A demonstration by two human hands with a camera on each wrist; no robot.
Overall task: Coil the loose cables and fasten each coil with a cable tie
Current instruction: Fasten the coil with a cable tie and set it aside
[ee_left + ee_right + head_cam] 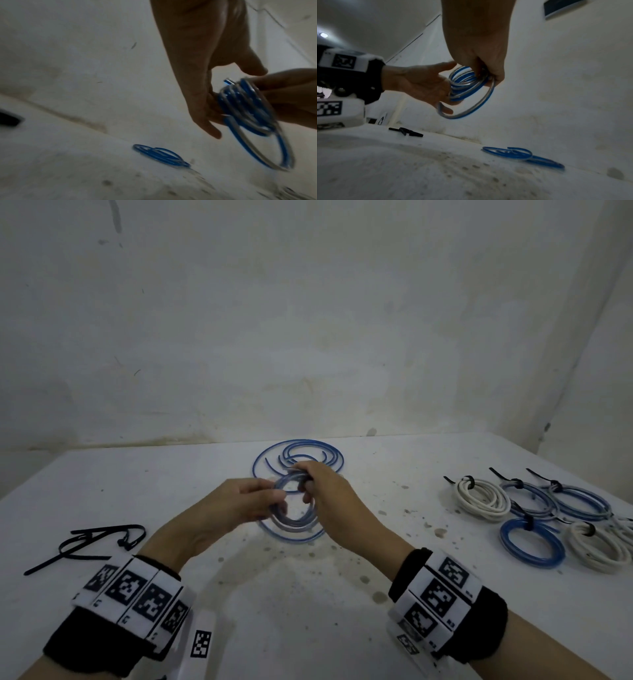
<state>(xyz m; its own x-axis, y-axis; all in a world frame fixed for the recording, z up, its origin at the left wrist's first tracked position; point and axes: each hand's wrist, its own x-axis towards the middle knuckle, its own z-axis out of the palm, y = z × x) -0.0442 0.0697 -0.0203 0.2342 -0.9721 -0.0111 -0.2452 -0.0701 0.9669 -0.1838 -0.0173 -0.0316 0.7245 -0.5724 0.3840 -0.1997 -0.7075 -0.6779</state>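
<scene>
Midair, blue cable coil (pixel 294 510) facing the camera, left hand (pixel 239 505) and right hand (pixel 323 491) gripping opposite sides.

Two hands (pixel 239 501) (pixel 329 491); one held coil (pixel 294 508); loose blue cables (pixel 298 460) far centre, number unclear; six tied coils (pixel 479 498) right; black ties (pixel 99 539) left, uncounted.

A stained white table (pixel 342 611) stands against a scuffed, blotchy white wall (pixel 308 320) in dim light.
</scene>
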